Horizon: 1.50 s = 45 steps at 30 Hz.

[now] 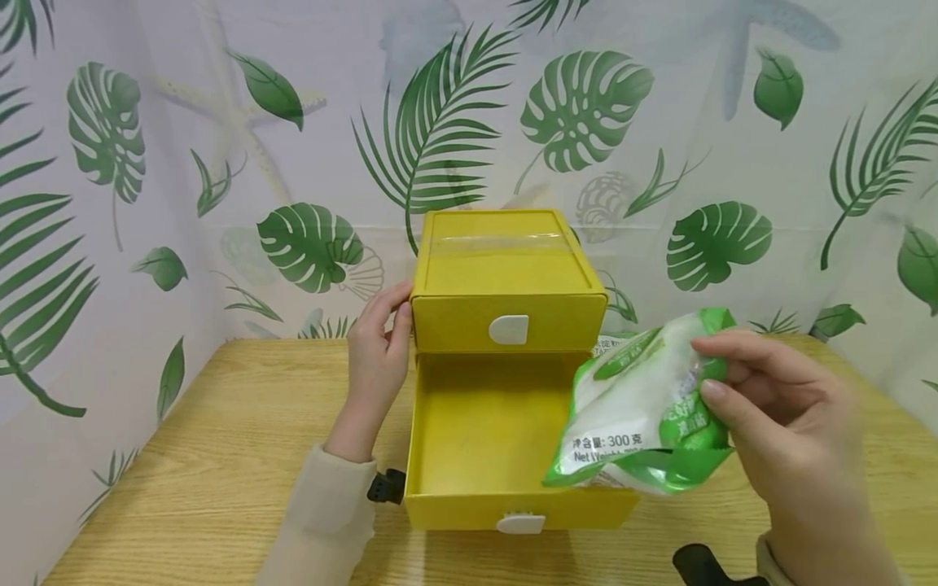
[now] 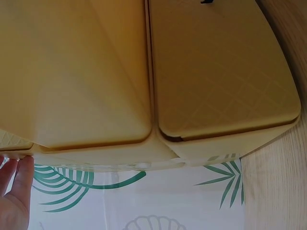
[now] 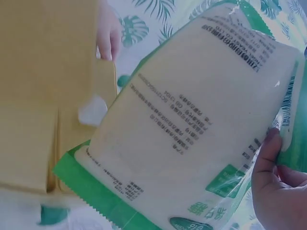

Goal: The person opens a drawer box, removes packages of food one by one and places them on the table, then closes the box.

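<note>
A yellow two-drawer box (image 1: 506, 252) stands on the table, its upper drawer closed and its lower drawer (image 1: 484, 423) pulled out, with a bare bottom showing. Against the left side of the upper part rests my left hand (image 1: 381, 350), fingertips at the box's edge; a few fingers (image 2: 21, 184) show in the left wrist view. My right hand (image 1: 791, 415) pinches a green-and-white plastic bag of white powder (image 1: 645, 399), marked 300 g, between thumb and fingers. The bag is held over the right side of the open drawer. Its printed back faces the right wrist view.
Behind the held bag, part of another printed green-and-white packet (image 1: 611, 346) shows beside the box. White tabs mark both drawer fronts. The wooden table (image 1: 220, 456) meets a leaf-patterned backdrop (image 1: 440, 122) at the back and sides.
</note>
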{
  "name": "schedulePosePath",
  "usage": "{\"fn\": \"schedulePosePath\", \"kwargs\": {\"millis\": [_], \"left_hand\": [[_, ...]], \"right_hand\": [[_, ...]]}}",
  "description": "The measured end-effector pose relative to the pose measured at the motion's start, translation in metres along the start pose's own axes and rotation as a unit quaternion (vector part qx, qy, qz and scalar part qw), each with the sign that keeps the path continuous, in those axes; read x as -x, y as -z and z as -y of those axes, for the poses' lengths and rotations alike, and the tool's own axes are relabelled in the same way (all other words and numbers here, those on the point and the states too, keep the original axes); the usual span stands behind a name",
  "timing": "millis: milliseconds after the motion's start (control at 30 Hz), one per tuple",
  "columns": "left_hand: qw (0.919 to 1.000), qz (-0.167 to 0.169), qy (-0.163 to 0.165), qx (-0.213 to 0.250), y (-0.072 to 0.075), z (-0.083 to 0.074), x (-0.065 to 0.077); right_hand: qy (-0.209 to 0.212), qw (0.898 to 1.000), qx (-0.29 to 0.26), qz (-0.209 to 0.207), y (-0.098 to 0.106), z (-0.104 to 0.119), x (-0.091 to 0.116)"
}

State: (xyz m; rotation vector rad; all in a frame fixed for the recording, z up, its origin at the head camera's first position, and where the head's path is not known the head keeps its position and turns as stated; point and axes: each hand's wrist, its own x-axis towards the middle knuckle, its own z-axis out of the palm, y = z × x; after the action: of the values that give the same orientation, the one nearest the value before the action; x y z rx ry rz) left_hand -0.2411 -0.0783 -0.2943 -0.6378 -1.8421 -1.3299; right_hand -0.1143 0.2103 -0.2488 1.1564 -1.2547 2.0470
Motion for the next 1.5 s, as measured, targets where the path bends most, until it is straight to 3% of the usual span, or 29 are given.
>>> {"fn": "schedulePosePath", "kwargs": {"millis": [100, 300, 533, 667, 800, 867, 933, 1000, 1133, 1200, 1367, 1500], "left_hand": [[1.0000, -0.001, -0.003, -0.001, 0.000, 0.000, -0.001], [1.0000, -0.003, -0.001, -0.004, 0.000, 0.000, -0.002], [1.0000, -0.004, -0.002, -0.004, 0.001, -0.001, -0.002], [1.0000, -0.005, -0.004, -0.006, 0.001, 0.000, -0.002], [1.0000, -0.005, -0.004, -0.003, 0.001, 0.000, -0.001], [1.0000, -0.005, -0.002, -0.002, 0.001, 0.000, -0.001], [1.0000, -0.005, -0.001, -0.003, 0.000, 0.000, -0.001], [1.0000, -0.004, 0.001, -0.003, 0.000, 0.000, 0.000], [1.0000, -0.002, 0.003, -0.003, 0.000, -0.001, 0.000], [1.0000, -0.002, 0.004, -0.002, 0.000, -0.001, 0.000], [1.0000, -0.001, 0.004, 0.003, 0.000, 0.000, 0.000], [1.0000, 0.000, 0.006, -0.004, 0.000, -0.002, 0.000]], "right_hand": [[0.007, 1.000, 0.009, -0.017, 0.011, 0.009, 0.001], [0.003, 0.996, 0.084, -0.042, 0.035, 0.026, 0.003], [0.026, 0.997, 0.065, -0.024, 0.055, 0.030, 0.003], [0.014, 0.996, 0.087, -0.030, 0.060, 0.031, 0.002], [-0.024, 0.988, 0.146, -0.051, 0.062, 0.029, 0.001], [-0.052, 0.977, 0.195, -0.064, 0.065, 0.028, 0.001], [-0.087, 0.958, 0.262, -0.077, 0.068, 0.027, 0.002], [-0.125, 0.927, 0.344, -0.080, 0.073, 0.027, 0.002], [-0.207, 0.855, 0.471, -0.066, 0.086, 0.025, 0.004], [-0.237, 0.834, 0.495, -0.058, 0.092, 0.023, 0.004], [-0.277, 0.814, 0.508, -0.054, 0.106, 0.018, 0.004], [-0.295, 0.804, 0.514, -0.044, 0.119, 0.016, 0.006]]}}
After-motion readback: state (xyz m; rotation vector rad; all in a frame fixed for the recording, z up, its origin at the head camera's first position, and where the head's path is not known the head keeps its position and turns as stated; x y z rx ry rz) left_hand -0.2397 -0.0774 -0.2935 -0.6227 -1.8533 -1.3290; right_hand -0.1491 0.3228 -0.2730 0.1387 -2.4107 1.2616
